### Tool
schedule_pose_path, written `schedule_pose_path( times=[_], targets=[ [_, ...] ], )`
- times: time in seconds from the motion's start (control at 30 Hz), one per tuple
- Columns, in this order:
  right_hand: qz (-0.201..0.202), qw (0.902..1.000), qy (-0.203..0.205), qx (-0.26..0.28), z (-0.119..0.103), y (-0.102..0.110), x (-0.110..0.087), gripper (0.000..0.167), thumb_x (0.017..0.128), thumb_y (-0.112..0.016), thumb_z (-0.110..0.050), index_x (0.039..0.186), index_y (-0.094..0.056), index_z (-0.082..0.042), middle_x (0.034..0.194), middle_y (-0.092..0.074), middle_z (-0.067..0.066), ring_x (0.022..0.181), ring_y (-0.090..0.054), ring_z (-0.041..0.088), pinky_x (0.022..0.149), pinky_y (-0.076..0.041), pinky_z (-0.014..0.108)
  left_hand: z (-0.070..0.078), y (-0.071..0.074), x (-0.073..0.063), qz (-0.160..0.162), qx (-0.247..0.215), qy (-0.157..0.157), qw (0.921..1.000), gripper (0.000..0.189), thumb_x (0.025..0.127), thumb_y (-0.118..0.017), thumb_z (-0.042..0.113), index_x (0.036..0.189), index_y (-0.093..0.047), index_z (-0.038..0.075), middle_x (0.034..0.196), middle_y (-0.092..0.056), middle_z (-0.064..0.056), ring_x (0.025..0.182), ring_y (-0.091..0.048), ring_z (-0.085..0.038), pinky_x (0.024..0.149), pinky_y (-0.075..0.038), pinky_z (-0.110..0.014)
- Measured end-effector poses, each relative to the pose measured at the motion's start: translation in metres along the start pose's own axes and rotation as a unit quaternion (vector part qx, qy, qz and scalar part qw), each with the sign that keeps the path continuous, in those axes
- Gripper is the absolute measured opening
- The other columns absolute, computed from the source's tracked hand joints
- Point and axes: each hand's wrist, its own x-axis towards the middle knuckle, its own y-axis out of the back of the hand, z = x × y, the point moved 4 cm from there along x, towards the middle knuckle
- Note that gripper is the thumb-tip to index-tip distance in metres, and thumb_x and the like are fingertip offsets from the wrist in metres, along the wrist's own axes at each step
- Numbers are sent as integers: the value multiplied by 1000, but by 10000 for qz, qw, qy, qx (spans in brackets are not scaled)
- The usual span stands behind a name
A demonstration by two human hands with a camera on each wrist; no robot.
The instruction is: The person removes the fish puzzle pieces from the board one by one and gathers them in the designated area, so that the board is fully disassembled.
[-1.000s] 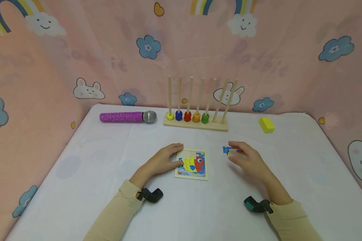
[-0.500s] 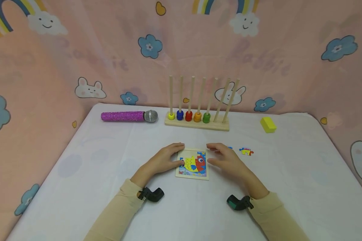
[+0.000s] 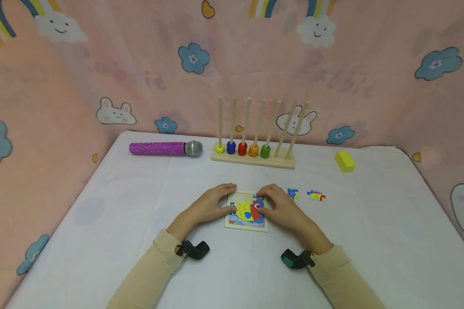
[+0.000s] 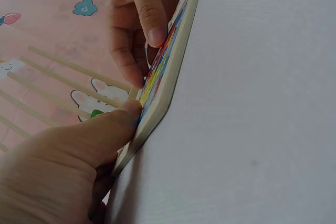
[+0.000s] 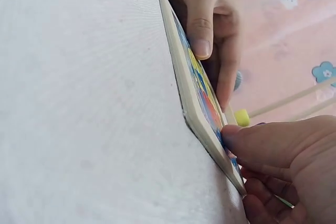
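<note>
A square wooden fish puzzle [image 3: 246, 219] lies on the white table, with bare wood showing in the upper left of its picture. My left hand [image 3: 206, 208] grips its left side, thumb on the picture and fingers at the far edge. On the right side my right hand [image 3: 284, 206] holds it too; its thumb [image 5: 252, 140] presses the picture and its fingers curl by the far edge. A thin greenish edge shows among the right fingers in the right wrist view; I cannot tell what it is. Two loose puzzle pieces, one mostly blue [image 3: 292, 194] and one yellow and red [image 3: 316, 195], lie right of the board.
Behind the puzzle stands a wooden peg rack [image 3: 251, 159] with coloured beads on several pegs. A purple glittery microphone [image 3: 158, 148] lies at the back left, a yellow block [image 3: 345, 161] at the back right. A pink patterned cloth [image 3: 139, 64] hangs behind the table.
My right hand has moved left from beside the loose pieces to the puzzle's right side and now touches it. Both loose pieces are uncovered. The left hand has stayed on the puzzle.
</note>
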Motion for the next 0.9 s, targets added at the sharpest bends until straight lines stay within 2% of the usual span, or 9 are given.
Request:
schedule_pose_path(
  times=[0.4,0.63,0.9],
  targets=[
    [-16,9999,161,-50,3,-3,-1,38,86,-70,-20,120,-59,-8,126,-52,11,120,-46,30,105,-40,53,-1,0,0,32,-24,-45,10000,64,87,-67,37,141,-45,10,148,-42,-5,138,-37,-21,114,-32,-37],
    [-25,9996,10,292,9,-4,0,38,84,-72,-20,117,-56,-10,126,-51,11,121,-44,29,108,-37,53,-1,-1,1,8,-8,36,10000,65,87,-67,37,142,-45,11,149,-41,-4,138,-37,-20,114,-32,-35],
    [97,9984,78,552,8,-4,-1,40,83,-73,-17,117,-54,-7,123,-52,11,119,-45,28,107,-38,51,-1,-1,1,-33,-18,86,10000,65,87,-67,37,142,-45,11,149,-40,-3,139,-35,-20,115,-32,-36]
  ],
)
